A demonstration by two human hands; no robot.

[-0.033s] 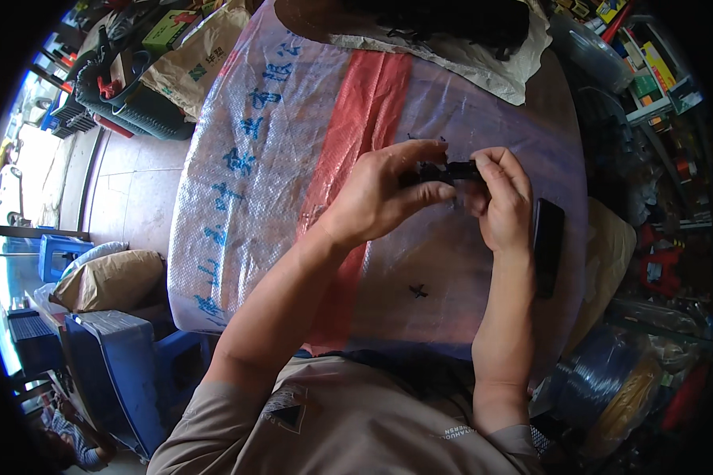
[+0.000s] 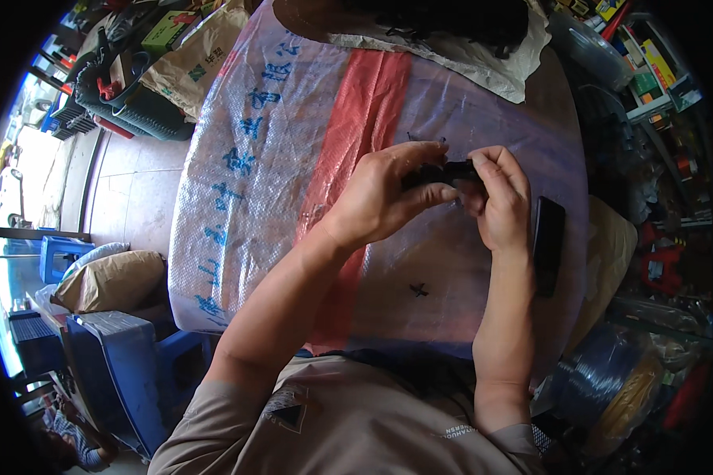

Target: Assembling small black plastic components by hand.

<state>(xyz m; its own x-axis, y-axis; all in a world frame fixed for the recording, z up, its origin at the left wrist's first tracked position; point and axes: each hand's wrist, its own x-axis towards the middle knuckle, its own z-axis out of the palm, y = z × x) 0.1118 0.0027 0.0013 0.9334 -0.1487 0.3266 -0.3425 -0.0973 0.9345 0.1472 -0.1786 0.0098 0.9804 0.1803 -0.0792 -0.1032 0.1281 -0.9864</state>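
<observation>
My left hand (image 2: 376, 202) and my right hand (image 2: 499, 198) meet over the middle of the table, both gripping one small black part (image 2: 444, 172) between thumbs and fingertips. Most of the part is hidden by my fingers. Beneath them the table is covered by a white woven sheet (image 2: 253, 182) with a red stripe and blue characters. A flat black rectangular object (image 2: 548, 241) lies just right of my right wrist. Near my forearms a tiny black piece (image 2: 418, 290) rests on the sheet.
A heap of black parts (image 2: 451, 16) sits on pale paper at the table's far edge. Left of the table are blue stools (image 2: 127, 356), a brown sack (image 2: 111, 279) and a dark crate (image 2: 127, 107). Cluttered shelves (image 2: 650, 71) and coiled hose (image 2: 610, 388) are on the right.
</observation>
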